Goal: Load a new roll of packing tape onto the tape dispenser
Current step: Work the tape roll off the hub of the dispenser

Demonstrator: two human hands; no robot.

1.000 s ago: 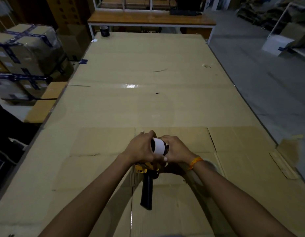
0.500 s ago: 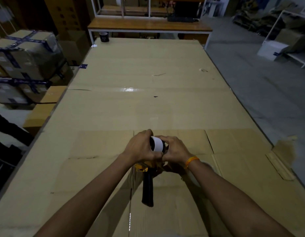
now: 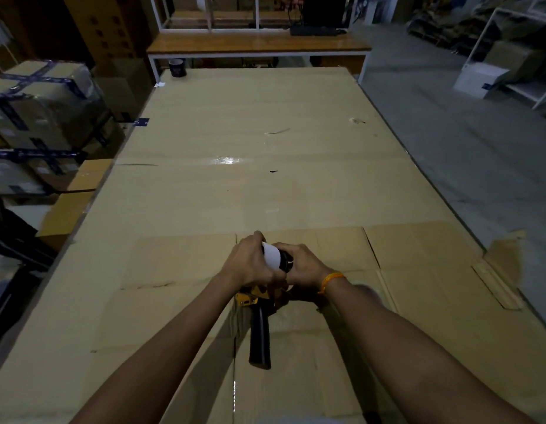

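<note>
A tape dispenser (image 3: pixel 259 335) with a yellow frame and a black handle lies near the front of the cardboard-covered table (image 3: pixel 235 185), its handle pointing toward me. On its head sits a tape roll (image 3: pixel 273 255) whose white face shows between my hands. My left hand (image 3: pixel 250 264) wraps over the roll from the left. My right hand (image 3: pixel 305 264), with an orange band at the wrist, grips the roll and dispenser head from the right. The dispenser's hub and blade are hidden under my fingers.
A dark cup (image 3: pixel 177 67) stands at the table's far left corner. A wooden bench (image 3: pixel 259 44) runs behind the table. Taped cartons (image 3: pixel 42 99) are stacked to the left. Flattened cardboard pieces (image 3: pixel 498 270) lie at the right edge, with grey floor beyond.
Both hands stay clasped around the roll on the dispenser head. The roll's white face has tilted slightly. The camera has pitched up a little, showing more of the far bench.
</note>
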